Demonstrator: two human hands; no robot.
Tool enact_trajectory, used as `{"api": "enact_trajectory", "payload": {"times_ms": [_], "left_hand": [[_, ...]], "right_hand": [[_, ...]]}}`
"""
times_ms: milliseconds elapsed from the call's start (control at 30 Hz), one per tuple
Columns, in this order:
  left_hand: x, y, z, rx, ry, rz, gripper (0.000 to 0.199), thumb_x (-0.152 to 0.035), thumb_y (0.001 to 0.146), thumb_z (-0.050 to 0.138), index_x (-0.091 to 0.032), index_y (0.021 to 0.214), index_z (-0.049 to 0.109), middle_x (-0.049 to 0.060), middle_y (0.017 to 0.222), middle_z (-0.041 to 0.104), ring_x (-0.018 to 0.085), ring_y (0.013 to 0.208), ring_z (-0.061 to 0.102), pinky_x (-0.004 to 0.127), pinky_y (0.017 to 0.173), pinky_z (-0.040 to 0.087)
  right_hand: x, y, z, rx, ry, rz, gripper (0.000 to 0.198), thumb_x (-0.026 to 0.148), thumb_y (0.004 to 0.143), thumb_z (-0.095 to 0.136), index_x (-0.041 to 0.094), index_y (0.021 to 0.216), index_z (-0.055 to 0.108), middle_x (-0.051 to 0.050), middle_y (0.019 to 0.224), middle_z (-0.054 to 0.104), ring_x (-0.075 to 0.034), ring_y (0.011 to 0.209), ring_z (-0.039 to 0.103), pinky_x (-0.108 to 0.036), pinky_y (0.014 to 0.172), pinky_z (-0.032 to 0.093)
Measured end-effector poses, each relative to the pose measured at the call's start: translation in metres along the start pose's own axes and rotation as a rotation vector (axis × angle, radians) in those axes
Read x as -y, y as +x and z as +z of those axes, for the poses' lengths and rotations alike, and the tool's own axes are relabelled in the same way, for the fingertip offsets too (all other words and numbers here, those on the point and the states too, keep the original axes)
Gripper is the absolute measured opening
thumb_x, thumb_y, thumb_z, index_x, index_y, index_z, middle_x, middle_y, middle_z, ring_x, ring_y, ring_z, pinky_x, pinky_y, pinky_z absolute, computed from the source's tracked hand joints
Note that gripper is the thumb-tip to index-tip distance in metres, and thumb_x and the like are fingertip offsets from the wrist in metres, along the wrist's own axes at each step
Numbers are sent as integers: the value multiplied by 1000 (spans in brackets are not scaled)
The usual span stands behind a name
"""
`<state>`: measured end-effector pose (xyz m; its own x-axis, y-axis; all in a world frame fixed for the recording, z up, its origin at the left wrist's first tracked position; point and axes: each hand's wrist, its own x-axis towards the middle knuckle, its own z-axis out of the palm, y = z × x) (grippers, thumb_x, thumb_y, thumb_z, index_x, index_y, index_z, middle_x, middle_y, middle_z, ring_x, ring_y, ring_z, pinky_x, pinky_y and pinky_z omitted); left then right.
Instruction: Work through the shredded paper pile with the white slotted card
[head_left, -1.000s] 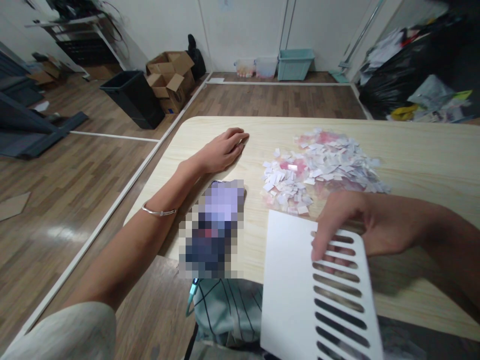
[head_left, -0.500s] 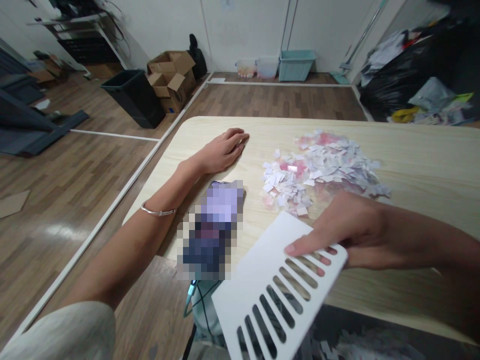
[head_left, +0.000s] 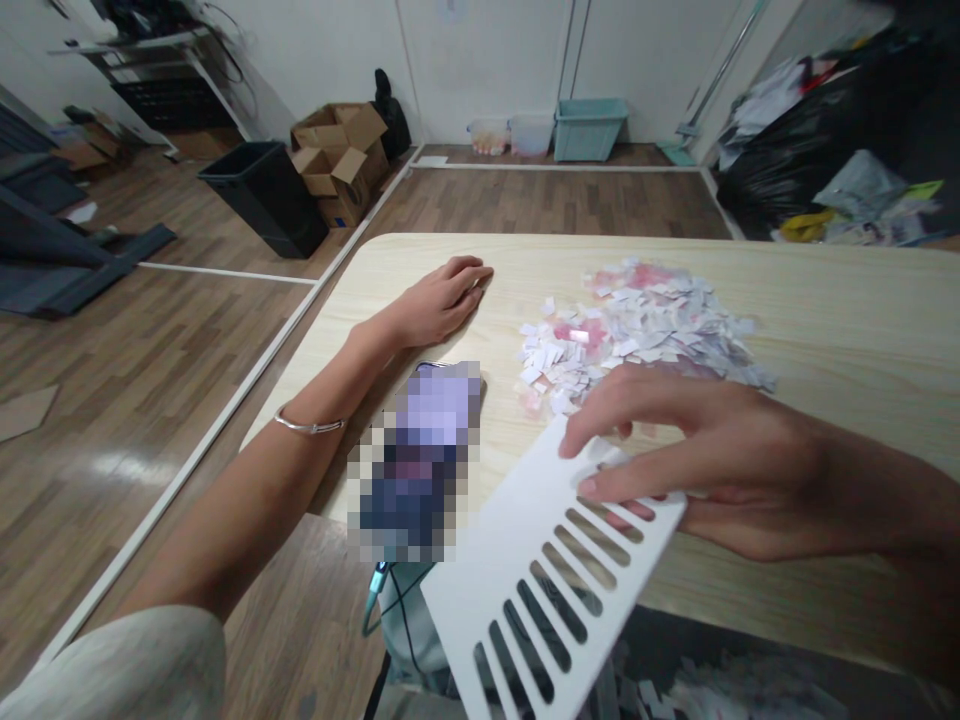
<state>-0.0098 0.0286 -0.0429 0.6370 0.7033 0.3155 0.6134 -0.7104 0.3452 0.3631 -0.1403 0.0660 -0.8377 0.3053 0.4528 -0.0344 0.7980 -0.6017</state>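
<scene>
My right hand [head_left: 705,460] grips a white plastic scraper [head_left: 517,540] with a row of slots by its upper corner. The thumb lies on its face near the slots, the index finger at its top edge, and other fingertips show through the slots. The scraper is tilted over the near table edge. Beyond it, a heap of small white paper scraps [head_left: 660,325] mixed with pinkish pieces lies on the table. My left hand [head_left: 442,300] rests on the tabletop left of the heap, holding nothing, its fingers loosely extended. A pixelated phone [head_left: 439,420] lies near my left forearm.
The pale wooden table [head_left: 847,330] has its near edge above a dark container [head_left: 720,650] with more scraps inside. A cable [head_left: 375,590] hangs below the phone. Behind stand a black bin [head_left: 266,200], cardboard boxes [head_left: 341,165], a teal crate [head_left: 591,130] and black bags [head_left: 787,160].
The index finger of my right hand has lifted and spread from the thumb to the scraper's top edge. The scraper stays nearly in place; my left hand keeps resting on the table.
</scene>
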Motion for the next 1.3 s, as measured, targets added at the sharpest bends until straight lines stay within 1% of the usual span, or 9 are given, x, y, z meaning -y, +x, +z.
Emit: {"api": "enact_trajectory", "payload": {"times_ms": [67, 200, 333, 500, 733, 833, 967, 1133, 1300], "left_hand": [[0, 0, 0, 2, -6, -2, 61, -42, 133, 45, -13, 180, 70, 29, 184, 69, 39, 171, 72, 60, 153, 55], [1, 0, -1, 1, -9, 3, 60, -43, 134, 46, -14, 179, 71, 27, 183, 70, 38, 170, 72, 58, 153, 55], [0, 1, -2, 8, -11, 23, 58, -43, 133, 47, -16, 179, 71, 26, 181, 72, 37, 171, 72, 56, 153, 55], [-2, 1, -3, 15, -2, 14, 62, -43, 133, 45, -10, 179, 70, 30, 182, 70, 39, 169, 73, 59, 152, 56], [0, 0, 0, -1, -12, 2, 60, -45, 133, 47, -15, 178, 72, 27, 181, 71, 38, 169, 73, 58, 153, 55], [0, 1, -1, 2, -9, 8, 60, -44, 133, 46, -14, 178, 72, 27, 182, 71, 37, 169, 73, 57, 153, 55], [1, 1, -2, 14, -14, 13, 61, -44, 133, 45, -13, 179, 71, 29, 182, 70, 38, 169, 72, 58, 153, 55], [0, 1, -2, 17, -12, 11, 62, -44, 133, 45, -12, 180, 71, 29, 184, 69, 38, 172, 71, 55, 154, 54], [-13, 2, -4, 18, -49, -84, 72, -59, 137, 39, -15, 177, 79, 26, 184, 71, 39, 175, 70, 52, 156, 50]], "right_hand": [[-3, 0, 5, -23, 47, -59, 17, 4, 118, 86, 18, 125, 90, -12, 134, 99, -22, 130, 88, -35, 116, 69], [-3, 2, 9, -28, 87, -54, 19, 3, 120, 83, 20, 124, 89, -9, 123, 101, -20, 116, 87, -34, 108, 72], [1, 2, 8, -3, 45, -28, 20, 2, 120, 82, 21, 117, 86, -8, 119, 100, -18, 102, 81, -33, 100, 68], [-1, 0, 9, -17, -22, -87, 20, 1, 121, 79, 20, 121, 84, -9, 121, 99, -19, 101, 79, -35, 97, 66], [-2, 1, 12, -30, -13, -100, 16, 3, 120, 82, 19, 120, 85, -8, 120, 99, -18, 98, 75, -33, 97, 64], [-1, 2, 13, -36, -18, -97, 15, 4, 122, 81, 18, 120, 85, -9, 118, 99, -18, 100, 78, -34, 99, 65], [-8, 3, 17, -60, 113, -70, 8, 9, 121, 89, 17, 119, 87, -10, 117, 99, -16, 106, 85, -31, 107, 70], [-24, 1, 30, -63, 153, -65, 20, 3, 116, 89, 16, 132, 90, -13, 126, 101, -18, 120, 93, -30, 114, 74], [-28, 0, 34, -51, 132, -64, 15, 9, 117, 92, 14, 131, 92, -15, 130, 100, -20, 127, 93, -29, 117, 73]]}}
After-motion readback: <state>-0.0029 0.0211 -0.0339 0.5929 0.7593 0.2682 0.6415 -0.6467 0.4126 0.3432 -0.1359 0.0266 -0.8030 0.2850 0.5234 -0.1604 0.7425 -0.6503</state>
